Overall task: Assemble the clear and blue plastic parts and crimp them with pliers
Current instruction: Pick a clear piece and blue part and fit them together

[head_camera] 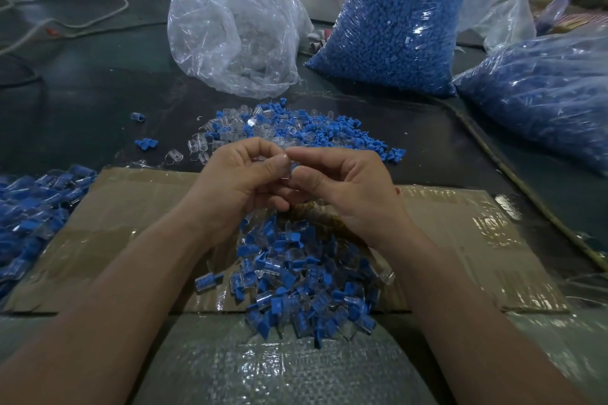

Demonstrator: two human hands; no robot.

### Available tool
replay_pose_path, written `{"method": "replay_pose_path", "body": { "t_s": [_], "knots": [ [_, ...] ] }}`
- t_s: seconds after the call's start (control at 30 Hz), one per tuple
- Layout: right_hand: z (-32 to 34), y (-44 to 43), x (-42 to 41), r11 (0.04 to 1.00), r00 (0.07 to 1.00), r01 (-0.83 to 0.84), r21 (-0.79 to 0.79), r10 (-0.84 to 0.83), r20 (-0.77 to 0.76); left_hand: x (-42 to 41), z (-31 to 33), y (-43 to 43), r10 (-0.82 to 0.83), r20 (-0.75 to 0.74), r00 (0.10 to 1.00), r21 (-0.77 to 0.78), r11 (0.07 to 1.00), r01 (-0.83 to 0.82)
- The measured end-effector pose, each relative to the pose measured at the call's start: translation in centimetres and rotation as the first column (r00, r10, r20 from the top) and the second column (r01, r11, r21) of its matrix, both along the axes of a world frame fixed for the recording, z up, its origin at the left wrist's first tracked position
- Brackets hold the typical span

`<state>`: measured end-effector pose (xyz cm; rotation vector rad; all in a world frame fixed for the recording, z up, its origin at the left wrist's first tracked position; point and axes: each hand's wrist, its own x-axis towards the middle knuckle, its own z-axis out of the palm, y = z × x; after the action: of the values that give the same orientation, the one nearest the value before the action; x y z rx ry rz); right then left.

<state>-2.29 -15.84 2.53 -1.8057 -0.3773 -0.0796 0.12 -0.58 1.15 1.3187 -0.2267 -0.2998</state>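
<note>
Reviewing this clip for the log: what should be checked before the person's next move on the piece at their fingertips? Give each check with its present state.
1. Clear part gripped: left hand and right hand both pinch it at the fingertips: ok.
2. Blue part in hand: only a blue speck shows by the right thumb: cannot tell.
3. Parts seated together: hidden by the fingers: cannot tell.
4. Loose parts pile lies just beyond the hands: ok.
5. Pliers for crimping: none in view: not ok.
</note>
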Motion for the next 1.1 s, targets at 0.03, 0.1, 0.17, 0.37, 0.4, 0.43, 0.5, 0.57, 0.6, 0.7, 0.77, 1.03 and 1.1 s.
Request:
{"method": "replay_pose_path", "body": {
  "t_s": [0.03, 0.1, 0.17, 0.37, 0.4, 0.43, 0.5, 0.57, 0.6, 0.7, 0.77, 1.03, 1.1],
  "knots": [
    [0.0, 0.0, 0.0, 1.0, 1.0, 0.006, -0.001, -0.006, 0.016, 0.0, 0.0, 0.0, 0.0, 0.014, 1.0, 0.023, 1.0, 0.0],
    [0.1, -0.2, 0.0, 1.0, 0.999, 0.024, -0.009, -0.023, 0.025, 0.1, -0.1, 0.2, 0.017, 0.042, 0.999, 0.048, 0.999, -0.019],
    [0.1, -0.4, 0.1, 0.999, 0.999, 0.045, -0.016, -0.045, 0.004, 0.2, 0.0, 0.4, 0.048, 0.057, 0.997, 0.011, 0.999, -0.048],
    [-0.3, -0.3, 0.3, 0.999, 0.999, 0.02, -0.042, -0.022, -0.045, -0.3, 0.1, 0.3, 0.028, 0.147, 0.989, 0.122, 0.991, -0.046],
    [-0.4, -0.2, 0.4, 0.999, 0.999, 0.022, -0.041, -0.024, -0.045, -0.3, 0.1, 0.2, 0.037, 0.16, 0.986, 0.152, 0.987, -0.061],
    [-0.5, -0.2, 0.5, 0.999, 0.999, 0.024, -0.042, -0.026, -0.042, -0.3, 0.1, 0.2, 0.044, 0.172, 0.984, 0.176, 0.982, -0.075],
    [-0.6, -0.2, 0.5, 0.999, 1.0, 0.013, -0.048, -0.014, -0.021, -0.2, 0.2, 0.2, 0.06, 0.167, 0.984, 0.181, 0.979, -0.091],
    [-0.6, -0.3, 0.4, 0.998, 1.0, -0.009, -0.059, 0.011, 0.021, -0.1, 0.2, 0.4, 0.07, 0.125, 0.99, 0.141, 0.986, -0.087],
    [-0.6, -0.3, 0.4, 0.998, 0.999, -0.015, -0.06, 0.017, 0.043, -0.1, 0.2, 0.4, 0.072, 0.107, 0.992, 0.129, 0.988, -0.085],
    [-0.8, -0.4, 0.4, 0.997, 0.993, 0.009, -0.081, 0.0, 0.114, 0.1, 0.1, 0.3, 0.072, 0.071, 0.995, 0.128, 0.988, -0.08],
    [-0.9, -0.3, 0.4, 0.992, 0.986, 0.038, -0.119, -0.018, 0.164, 0.0, 0.2, 0.3, 0.06, 0.061, 0.996, 0.131, 0.989, -0.067],
    [-1.0, -0.4, 0.4, 0.986, 0.974, 0.083, -0.145, -0.049, 0.222, -0.1, 0.3, 0.2, 0.036, 0.028, 0.999, 0.082, 0.996, -0.038],
    [-1.1, -0.6, 0.4, 0.983, 0.967, 0.086, -0.164, -0.043, 0.252, 0.0, 0.3, 0.2, 0.029, 0.019, 0.999, 0.088, 0.996, -0.031]
  ]
}}
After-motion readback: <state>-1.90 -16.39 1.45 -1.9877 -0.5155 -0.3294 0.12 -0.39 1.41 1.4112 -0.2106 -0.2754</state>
